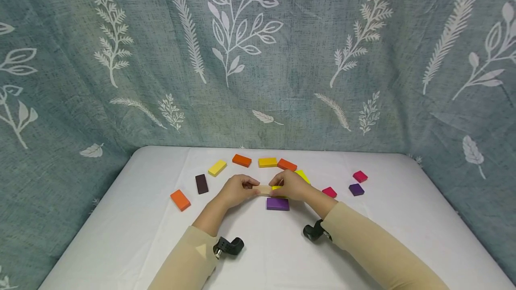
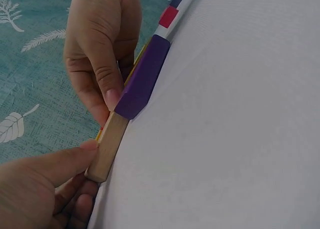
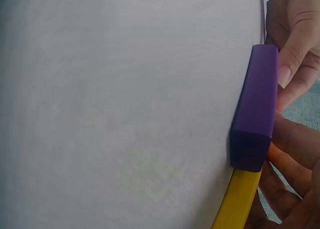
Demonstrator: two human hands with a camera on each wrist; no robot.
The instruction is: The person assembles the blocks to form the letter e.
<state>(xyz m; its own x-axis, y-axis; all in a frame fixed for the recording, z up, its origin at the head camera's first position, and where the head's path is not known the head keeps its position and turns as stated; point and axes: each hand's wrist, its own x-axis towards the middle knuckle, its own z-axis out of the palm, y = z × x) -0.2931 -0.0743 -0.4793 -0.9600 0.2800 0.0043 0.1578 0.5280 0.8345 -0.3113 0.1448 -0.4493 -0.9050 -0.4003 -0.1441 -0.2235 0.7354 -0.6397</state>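
In the head view, my left hand (image 1: 239, 190) pinches the left end of a plain wooden block (image 1: 264, 190) between thumb and fingers. At the block's right end, my right hand (image 1: 292, 185) grips a yellow block (image 1: 276, 187), mostly hidden under the fingers. The wooden and yellow blocks lie end to end. Just nearer to me sits a purple block (image 1: 277, 204). The left wrist view shows the left thumb on the wooden block (image 2: 109, 146). In the right wrist view, the yellow block (image 3: 237, 201) shows past the purple block (image 3: 255, 99).
An arc of blocks lies behind and left: an orange block (image 1: 180, 200), a dark brown block (image 1: 202, 184), a pale yellow block (image 1: 217, 168) and several others. To the right are red (image 1: 360, 176) and dark purple (image 1: 356, 189) pieces. A patterned curtain (image 1: 306, 57) hangs behind the white table (image 1: 121, 236).
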